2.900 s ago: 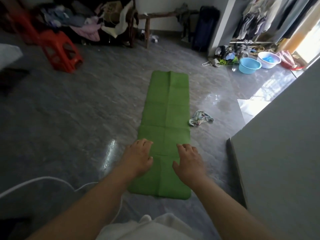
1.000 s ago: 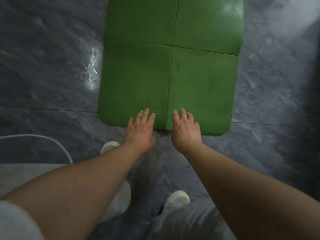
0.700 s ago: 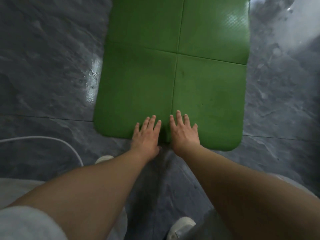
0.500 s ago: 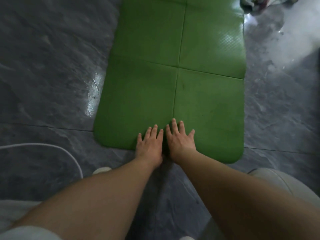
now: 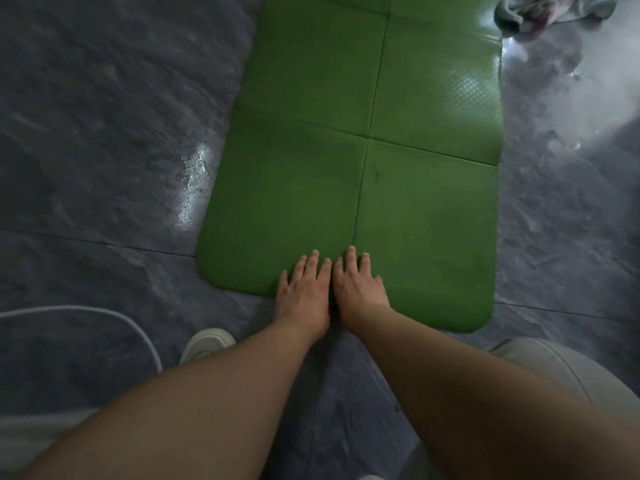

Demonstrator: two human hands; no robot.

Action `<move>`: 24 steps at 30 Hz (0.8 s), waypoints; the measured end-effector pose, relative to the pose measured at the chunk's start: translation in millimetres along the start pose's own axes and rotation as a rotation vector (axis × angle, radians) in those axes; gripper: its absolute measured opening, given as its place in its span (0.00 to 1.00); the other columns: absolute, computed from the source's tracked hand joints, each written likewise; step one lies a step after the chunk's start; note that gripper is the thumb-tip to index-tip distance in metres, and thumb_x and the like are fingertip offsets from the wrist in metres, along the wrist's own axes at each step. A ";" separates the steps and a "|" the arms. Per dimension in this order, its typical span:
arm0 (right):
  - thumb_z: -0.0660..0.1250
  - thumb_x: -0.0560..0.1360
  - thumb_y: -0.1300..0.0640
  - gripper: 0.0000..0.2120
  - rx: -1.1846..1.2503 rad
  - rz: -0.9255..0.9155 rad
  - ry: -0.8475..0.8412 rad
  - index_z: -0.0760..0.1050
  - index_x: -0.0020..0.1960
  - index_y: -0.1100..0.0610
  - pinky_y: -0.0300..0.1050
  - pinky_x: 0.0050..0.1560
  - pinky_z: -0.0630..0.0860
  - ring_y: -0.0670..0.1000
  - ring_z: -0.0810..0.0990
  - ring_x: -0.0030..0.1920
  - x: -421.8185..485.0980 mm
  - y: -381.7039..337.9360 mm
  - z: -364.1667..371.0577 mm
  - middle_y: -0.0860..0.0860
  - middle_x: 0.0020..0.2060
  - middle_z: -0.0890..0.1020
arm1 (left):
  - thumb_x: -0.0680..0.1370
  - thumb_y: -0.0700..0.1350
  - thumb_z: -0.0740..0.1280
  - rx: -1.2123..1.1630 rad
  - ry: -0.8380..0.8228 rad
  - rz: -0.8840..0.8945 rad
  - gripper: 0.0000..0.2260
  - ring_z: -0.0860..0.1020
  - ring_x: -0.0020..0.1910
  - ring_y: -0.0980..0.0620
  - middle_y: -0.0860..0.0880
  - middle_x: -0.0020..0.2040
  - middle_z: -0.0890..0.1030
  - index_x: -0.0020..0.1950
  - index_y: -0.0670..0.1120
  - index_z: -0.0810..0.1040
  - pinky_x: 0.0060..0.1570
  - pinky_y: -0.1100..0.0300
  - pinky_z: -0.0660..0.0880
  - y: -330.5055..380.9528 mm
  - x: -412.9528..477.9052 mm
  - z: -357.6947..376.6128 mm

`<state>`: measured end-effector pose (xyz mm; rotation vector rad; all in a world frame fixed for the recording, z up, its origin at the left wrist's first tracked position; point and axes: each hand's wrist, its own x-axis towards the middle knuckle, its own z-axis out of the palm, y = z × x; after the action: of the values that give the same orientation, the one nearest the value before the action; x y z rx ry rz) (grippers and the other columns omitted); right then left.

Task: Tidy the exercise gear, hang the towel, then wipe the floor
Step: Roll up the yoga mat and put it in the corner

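**Hands drawn together at the mat's near edge**

Both hands have closed in on each other since a few seconds ago, when they lay apart on the mat. They now sit side by side at the middle of its near end, and the view has dipped to look almost straight down.

The left hand (image 5: 304,292) and right hand (image 5: 358,289) lie palm-down with the fingers straight and slightly spread. The inner fingers are touching or nearly so. The fingers rest flat on the green mat (image 5: 311,168) on either side of its lengthwise crease, while the heels of both hands hang past the near edge. Neither hand grips anything. Whether the thumbs reach under the edge cannot be told.

The mat lies flat and unrolled on the grey floor (image 5: 86,133), running from the hands to the far side of the view. One crosswise crease shows beyond the fingertips.

A crumpled towel (image 5: 540,12) lies on the floor at the far right, just beside the mat's right edge. A wet, shiny patch (image 5: 192,188) glints on the floor close to the mat's left edge, and a broader sheen lies to the right of the mat.

A white cable (image 5: 104,311) curves across the floor at the near left. A pale shoe (image 5: 206,342) shows beside the left forearm, and a light trouser knee (image 5: 554,368) shows at the near right.
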<state>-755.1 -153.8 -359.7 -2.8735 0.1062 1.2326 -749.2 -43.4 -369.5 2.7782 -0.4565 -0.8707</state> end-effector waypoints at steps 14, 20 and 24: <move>0.47 0.80 0.72 0.29 0.153 -0.048 0.002 0.41 0.79 0.66 0.61 0.74 0.62 0.65 0.53 0.78 -4.2 14.9 -3.4 0.65 0.78 0.45 | 0.72 0.49 0.72 0.169 0.094 -0.150 0.45 0.42 0.80 0.50 0.52 0.81 0.42 0.81 0.54 0.46 0.72 0.29 0.43 -39.8 -1.9 -22.3; 0.51 0.80 0.72 0.31 0.068 -0.029 -0.058 0.41 0.78 0.66 0.66 0.74 0.58 0.67 0.48 0.78 -18.1 7.7 -6.0 0.65 0.78 0.46 | 0.73 0.50 0.71 0.121 0.203 -0.322 0.43 0.41 0.80 0.46 0.53 0.81 0.41 0.81 0.57 0.49 0.71 0.27 0.44 -52.6 -3.4 -41.7; 0.51 0.80 0.70 0.30 0.089 0.003 -0.111 0.42 0.79 0.66 0.67 0.74 0.57 0.66 0.46 0.78 -20.1 3.6 -11.0 0.64 0.79 0.46 | 0.70 0.55 0.72 -0.007 0.237 -0.436 0.44 0.41 0.80 0.45 0.55 0.81 0.42 0.80 0.60 0.51 0.69 0.26 0.43 -64.0 -7.7 -52.8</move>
<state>-761.2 -156.7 -337.5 -2.7242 0.1591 1.3487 -709.6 23.9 -340.3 2.9709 0.1987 -0.5983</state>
